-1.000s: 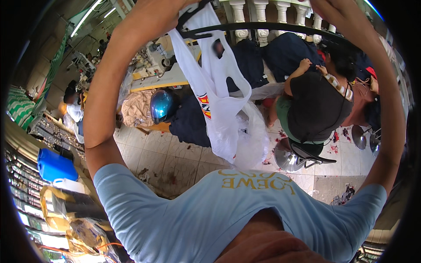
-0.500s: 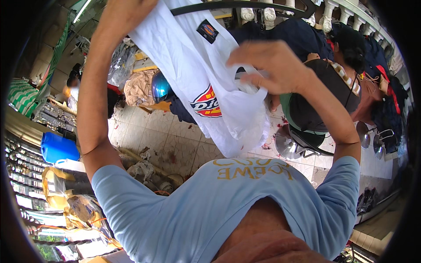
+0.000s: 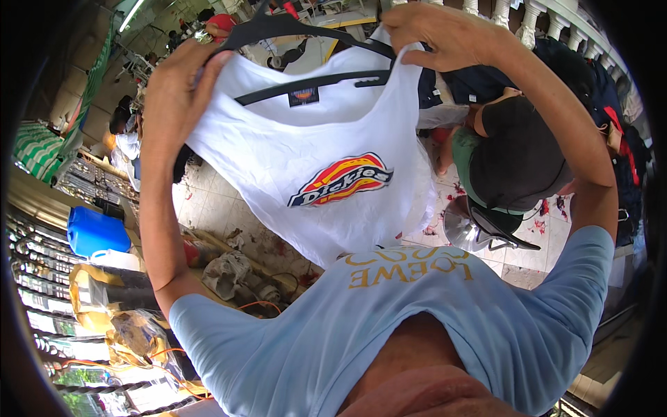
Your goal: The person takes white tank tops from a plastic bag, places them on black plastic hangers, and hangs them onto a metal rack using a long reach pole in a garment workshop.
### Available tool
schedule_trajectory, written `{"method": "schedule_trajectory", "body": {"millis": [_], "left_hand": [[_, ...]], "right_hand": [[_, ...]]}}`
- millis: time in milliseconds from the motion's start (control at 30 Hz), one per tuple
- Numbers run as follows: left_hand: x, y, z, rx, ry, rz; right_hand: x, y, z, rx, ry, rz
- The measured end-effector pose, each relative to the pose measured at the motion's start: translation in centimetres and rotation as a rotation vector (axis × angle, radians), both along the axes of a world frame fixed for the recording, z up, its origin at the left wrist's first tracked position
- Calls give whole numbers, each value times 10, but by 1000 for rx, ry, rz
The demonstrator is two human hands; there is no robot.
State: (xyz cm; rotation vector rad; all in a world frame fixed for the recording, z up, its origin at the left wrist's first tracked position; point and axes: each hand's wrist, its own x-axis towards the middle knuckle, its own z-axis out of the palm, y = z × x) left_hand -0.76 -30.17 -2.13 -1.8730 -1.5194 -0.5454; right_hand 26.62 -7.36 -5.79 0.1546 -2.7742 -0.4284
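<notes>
A white sleeveless top (image 3: 257, 163) hangs in front of me on a black hanger (image 3: 295, 29). It bears a red, yellow and black emblem on its front and a dark label inside the neck. My left hand (image 3: 182, 87) grips the top's left shoulder at that end of the hanger, thumb pressed against the cloth. On the other side, my right hand (image 3: 441, 36) pinches the right shoulder strap over the hanger's end. The hanger's lower bar shows through the neck opening. The top's lower hem falls toward my chest.
A person in a dark cap (image 3: 521, 156) is close on the right, beside a shiny metal shade (image 3: 464, 224). At left stand a blue jug (image 3: 97, 231) and wrapped rolls (image 3: 104, 292) near window bars. Scraps litter the tiled floor (image 3: 215, 198). White balusters (image 3: 531, 21) line the far right.
The top has turned and spread so its emblem faces me fully. My right hand has moved up from beside the cloth to the right strap. My left hand has come lower.
</notes>
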Motion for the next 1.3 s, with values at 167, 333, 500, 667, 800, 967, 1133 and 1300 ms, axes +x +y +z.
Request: {"method": "schedule_trajectory", "body": {"millis": [167, 333, 500, 667, 800, 967, 1133, 1300], "left_hand": [[-27, -4, -22, 82, -77, -54], [-46, -8, -16, 125, -215, -130], [-60, -21, 6, 200, -238, -111], [-59, -29, 41, 255, -226, -68], [-59, -25, 35, 211, -233, -130], [-86, -37, 43, -228, -708, -347], [-97, -45, 37, -212, -630, -357], [-98, -35, 49, 184, -618, -321]], "right_hand": [[-45, -53, 33, -87, -32, 343], [-31, -39, 37, -365, 290, 78], [-51, -36, 17, -627, 409, -86], [-65, -61, 69, -157, 482, -5], [-102, -74, 65, 69, 677, 76], [-106, -43, 48, -162, 666, -46], [-106, -40, 50, -161, 686, 42], [-100, -48, 100, -83, 687, 28]]}}
